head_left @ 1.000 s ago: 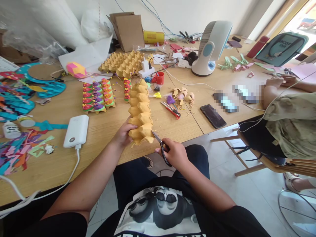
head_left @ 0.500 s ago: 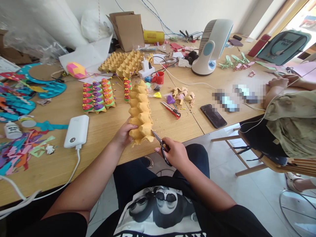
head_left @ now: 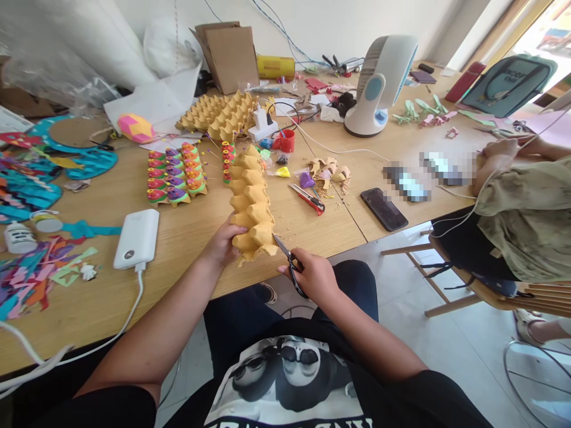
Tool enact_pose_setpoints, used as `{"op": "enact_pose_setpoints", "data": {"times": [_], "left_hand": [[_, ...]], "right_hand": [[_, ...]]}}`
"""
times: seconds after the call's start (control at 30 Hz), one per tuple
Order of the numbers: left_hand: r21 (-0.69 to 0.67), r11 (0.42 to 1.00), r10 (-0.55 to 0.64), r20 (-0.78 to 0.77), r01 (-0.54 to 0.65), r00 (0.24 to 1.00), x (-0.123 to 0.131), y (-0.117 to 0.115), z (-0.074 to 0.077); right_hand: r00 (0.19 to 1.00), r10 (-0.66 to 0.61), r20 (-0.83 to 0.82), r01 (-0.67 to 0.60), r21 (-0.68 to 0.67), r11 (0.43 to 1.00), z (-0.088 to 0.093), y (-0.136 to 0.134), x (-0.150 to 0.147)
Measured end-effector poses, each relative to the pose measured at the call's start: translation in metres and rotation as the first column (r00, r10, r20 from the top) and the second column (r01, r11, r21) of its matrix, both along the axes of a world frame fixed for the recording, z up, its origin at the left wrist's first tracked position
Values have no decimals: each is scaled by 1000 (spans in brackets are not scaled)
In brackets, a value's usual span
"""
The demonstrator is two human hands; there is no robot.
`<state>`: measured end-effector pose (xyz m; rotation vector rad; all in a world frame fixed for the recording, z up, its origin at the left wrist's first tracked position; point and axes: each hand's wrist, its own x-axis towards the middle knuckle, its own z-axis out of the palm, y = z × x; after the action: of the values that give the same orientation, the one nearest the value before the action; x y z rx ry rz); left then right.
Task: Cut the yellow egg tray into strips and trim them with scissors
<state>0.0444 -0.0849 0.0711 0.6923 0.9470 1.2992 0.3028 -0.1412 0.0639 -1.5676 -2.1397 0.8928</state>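
My left hand (head_left: 226,242) grips a strip of yellow egg carton (head_left: 253,205) by its left side, near the lower end. The strip stands out over the table, away from me, with its bumps in two rows. In my right hand (head_left: 316,276) is a pair of black-handled scissors (head_left: 293,266), fingers through the handles. The blade tips touch the strip's lower right edge; whether they bite into the card cannot be made out. Painted egg-carton pieces (head_left: 175,175) in red, purple and orange sit left of the strip. A red utility knife (head_left: 308,199) lies to its right.
More yellow egg carton (head_left: 218,117) lies at the back. Carton scraps (head_left: 330,173), a red mug (head_left: 284,141), a dark phone (head_left: 384,209) and a white fan (head_left: 378,89) are to the right. A white power bank (head_left: 136,239) with a cable is left. Another person's hands (head_left: 497,156) rest far right.
The whole view has shifted slightly, moving the table things a little left in the picture. Both hands keep their grip, and the scissors stay at the strip's lower right edge.
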Motion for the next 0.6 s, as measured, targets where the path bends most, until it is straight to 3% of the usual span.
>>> {"op": "enact_pose_setpoints", "data": {"times": [0.6], "left_hand": [[19,1000,2,-16,-1,1000,-3,2,-9]], "right_hand": [[998,3,-68,-6,-35,999,0,9,0]]}}
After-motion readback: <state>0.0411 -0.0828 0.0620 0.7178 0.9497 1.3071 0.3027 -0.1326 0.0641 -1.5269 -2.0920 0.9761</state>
